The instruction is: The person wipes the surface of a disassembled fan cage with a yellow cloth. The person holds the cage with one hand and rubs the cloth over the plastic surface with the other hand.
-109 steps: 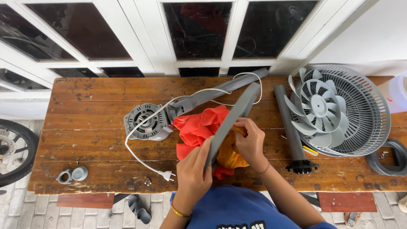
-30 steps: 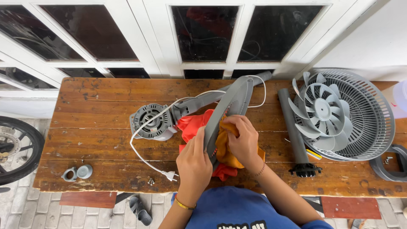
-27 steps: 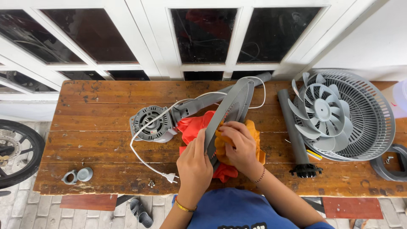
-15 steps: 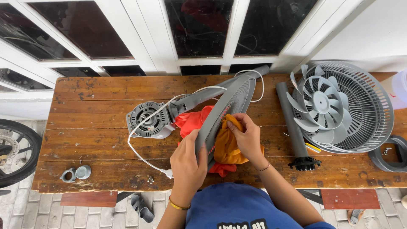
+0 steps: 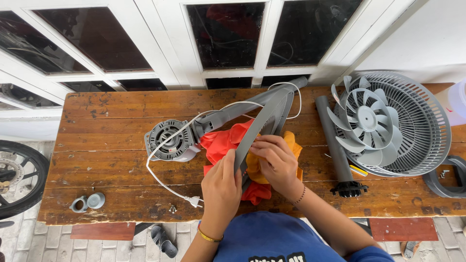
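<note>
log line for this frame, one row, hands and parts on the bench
left hand: grips grey fan cover | right hand: presses orange cloth on it | red cloth underneath | motor, fan blade in grille on bench

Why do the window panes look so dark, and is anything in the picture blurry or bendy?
In the head view, soft even daylight falls on the wooden table, with only faint shadows; the window panes look dark because inside is dimmer, showing dull reflections. The left hand, right hand and fan blades look sharp. The wide lens bends the table's ends slightly.
</note>
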